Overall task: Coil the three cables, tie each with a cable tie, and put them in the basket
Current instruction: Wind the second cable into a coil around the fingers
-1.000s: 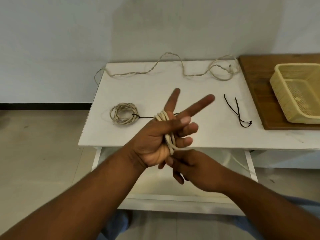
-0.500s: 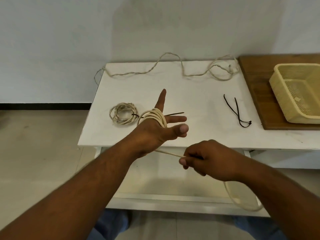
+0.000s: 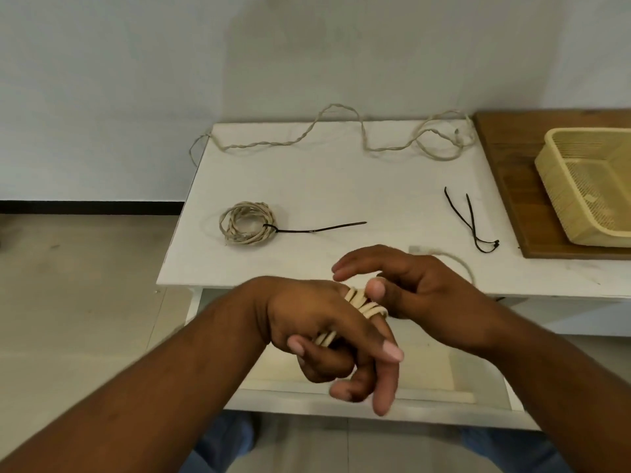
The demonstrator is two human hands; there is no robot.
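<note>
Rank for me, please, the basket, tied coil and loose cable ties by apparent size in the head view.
1. basket, partly cut off.
2. tied coil and loose cable ties: similar extent, unranked.

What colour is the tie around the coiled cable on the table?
The cable tie is black; the head view shows it.

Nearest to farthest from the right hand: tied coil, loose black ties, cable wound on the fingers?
1. Wound cable, on the left hand's fingers, beside the right hand's thumb.
2. Loose black ties, farther back, to the right.
3. Tied coil, far left.
</note>
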